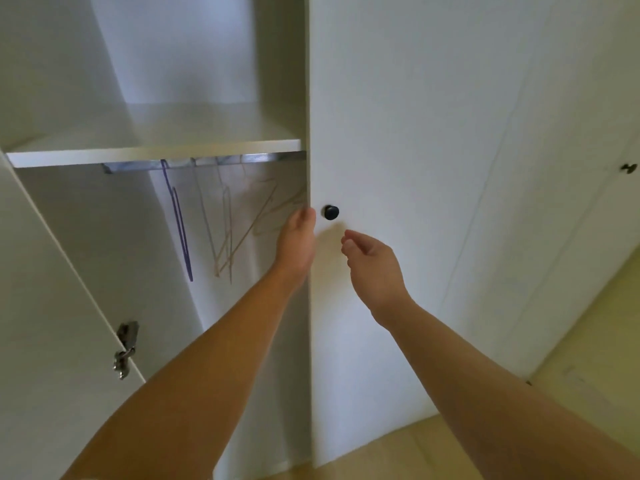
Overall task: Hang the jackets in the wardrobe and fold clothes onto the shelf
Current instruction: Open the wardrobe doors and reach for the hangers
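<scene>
Reaching toward the wardrobe (86,254) with both hands; no jackets or clothes are in view.

- Left hand (297,239): at the free edge of the closed door (398,133), just left of the knob (330,212). Its fingertips meet the edge. I cannot tell whether they hook round it or only touch it.
- Right hand (372,261): just below and right of the knob, apart from it, fingers loosely curled and grasping nothing.
- Shelf (156,155): runs across the open left bay, with the rail (207,161) directly beneath its front edge.
- On the rail: a purple hanger (180,230) towards the left and pale hangers (225,237) bunched near the door edge, some tilted.
- Hinge (124,348): shows on the open left door (41,306).

Handling judgement:
- The door is a stiff flat panel that likely swings easily.
- The knob is small, round and probably smooth. A thumb-and-finger pinch suits it, or a pull on the free edge.
- The hangers look thin, light and apt to swing or tangle. Best to take one by the neck under its hook, singly.
- The step in hand appears to be opening the right door. Hanging and folding are not yet begun.
</scene>
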